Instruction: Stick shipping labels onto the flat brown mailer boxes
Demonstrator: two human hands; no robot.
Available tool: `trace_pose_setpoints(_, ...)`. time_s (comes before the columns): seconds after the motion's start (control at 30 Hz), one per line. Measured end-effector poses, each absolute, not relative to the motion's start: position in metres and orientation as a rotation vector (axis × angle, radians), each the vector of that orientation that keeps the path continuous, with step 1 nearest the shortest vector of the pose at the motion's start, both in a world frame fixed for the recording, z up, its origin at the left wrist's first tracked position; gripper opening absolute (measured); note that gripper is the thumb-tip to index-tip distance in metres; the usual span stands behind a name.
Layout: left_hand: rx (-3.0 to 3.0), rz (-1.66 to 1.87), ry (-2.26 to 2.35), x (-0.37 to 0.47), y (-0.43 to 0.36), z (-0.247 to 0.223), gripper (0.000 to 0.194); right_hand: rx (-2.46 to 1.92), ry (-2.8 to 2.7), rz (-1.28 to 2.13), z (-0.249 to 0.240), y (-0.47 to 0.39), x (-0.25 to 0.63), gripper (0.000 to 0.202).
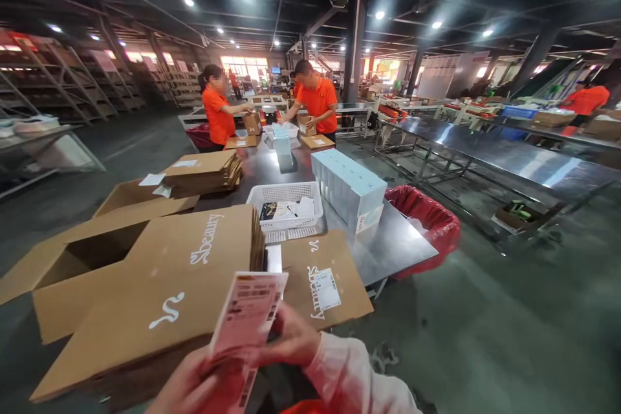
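A printed label sheet (250, 310) is held up at the bottom centre, tilted, its lower part blurred. My left hand (189, 381) grips its lower left side, fingers closed on it. From the right, my right hand (294, 339) pinches the sheet's right edge; a pale sleeve covers that forearm. Just beyond the hands lies a flat brown carton (347, 272) bearing a white label (328, 289). To the left is a stack of flattened cartons (179, 272) printed with white lettering.
A white basket (286, 204) with papers and a row of pale blue boxes (347, 181) stand on the metal table (388, 246). A red-lined bin (436, 220) is beside its right edge. Two people in orange work at the far end.
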State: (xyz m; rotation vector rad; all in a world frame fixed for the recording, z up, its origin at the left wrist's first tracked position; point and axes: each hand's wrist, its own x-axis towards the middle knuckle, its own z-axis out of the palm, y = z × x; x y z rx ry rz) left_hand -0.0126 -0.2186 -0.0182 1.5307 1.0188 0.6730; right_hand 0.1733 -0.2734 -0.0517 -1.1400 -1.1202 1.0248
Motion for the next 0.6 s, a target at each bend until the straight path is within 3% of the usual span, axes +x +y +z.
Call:
trace_pose_setpoints(0.17,1.063,0.762,1.042,-0.015,-0.207,-0.026,0.055,-1.142,-1.155,1.099,-0.04,-0.272,0.122,0.047)
trace_pose_setpoints(0.23,1.032,0.814,1.056,-0.023,-0.205,-0.03,0.052,-1.255,-1.221,1.114,-0.033,-0.27,0.12,0.045)
trace_pose_setpoints(0.37,1.15,0.866,1.031,-0.035,-0.213,-0.042,0.046,-1.403,-1.292,0.854,-0.012,-0.256,0.119,0.017)
trace_pose_setpoints(0.6,1.12,1.142,1.253,-0.044,-0.226,-0.053,0.051,-1.481,-1.581,0.716,-0.009,-0.242,0.095,0.014)
